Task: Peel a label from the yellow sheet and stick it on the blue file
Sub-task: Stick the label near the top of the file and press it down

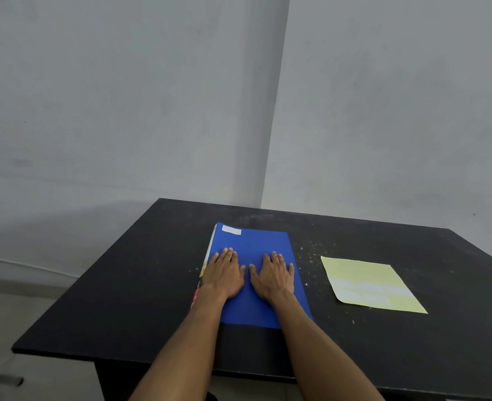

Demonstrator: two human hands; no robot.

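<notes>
The blue file lies flat on the black table, near its middle. A white label is stuck at the file's far left corner. My left hand and my right hand rest palm down, side by side on the file's cover, fingers spread and holding nothing. The yellow sheet lies on the table to the right of the file, apart from it, with pale white labels across its near half.
Pale walls meet in a corner behind the table. The table's left edge drops to a light floor. White specks dot the tabletop between the file and the sheet. A coloured book edge shows under the file's left side.
</notes>
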